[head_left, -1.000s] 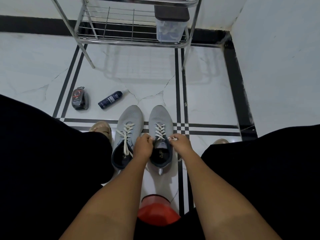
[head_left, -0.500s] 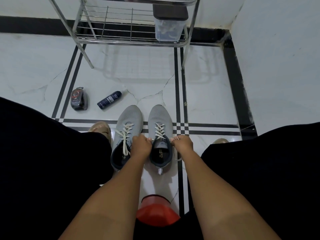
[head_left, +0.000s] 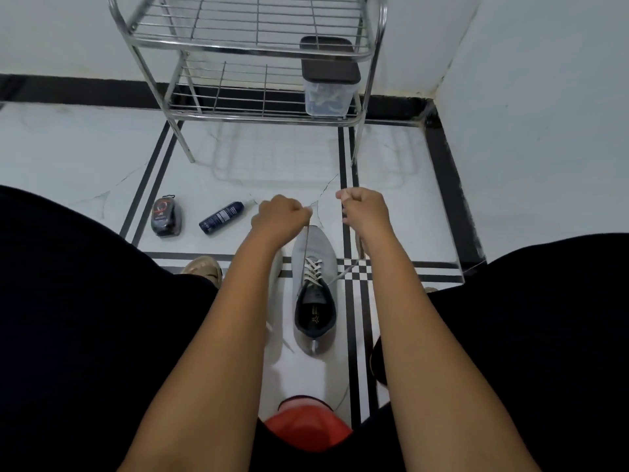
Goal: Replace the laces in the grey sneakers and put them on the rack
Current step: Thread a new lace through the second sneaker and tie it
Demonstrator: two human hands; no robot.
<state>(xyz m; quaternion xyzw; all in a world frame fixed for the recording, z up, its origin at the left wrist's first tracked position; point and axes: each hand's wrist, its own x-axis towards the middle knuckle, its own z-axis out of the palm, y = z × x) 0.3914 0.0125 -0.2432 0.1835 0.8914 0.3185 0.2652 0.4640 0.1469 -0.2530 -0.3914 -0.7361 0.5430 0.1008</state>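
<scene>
Red object (head_left: 308, 427): sitting at the bottom centre of the frame, between the person's dark-clad legs; what it is cannot be told.
Right-hand sneaker (head_left: 315, 284): standing on the floor at the centre of the frame, toe pointing away, white lace (head_left: 312, 270) crossing its eyelets.
Second sneaker (head_left: 276, 267): lying just left of the first, mostly hidden behind the left forearm.
Left hand (head_left: 280, 216): hovering above the shoe's toe, fingers curled round one lace end and pulling it taut.
Right hand (head_left: 364, 211): held level with the left, right of centre, fingers clamped on the other lace end.
Step in hand: by my reading, drawing the lace snug before tying.
Next move: likely crossing the two ends into a knot, keeping the tension even.
Bottle (head_left: 222, 218): lying on the floor left of centre.
Dark pouch (head_left: 165, 218): sitting just left of the bottle.
Rack (head_left: 252, 51): standing at the upper centre, well apart from the shoes, a lidded box (head_left: 328, 86) on its lower shelf.
</scene>
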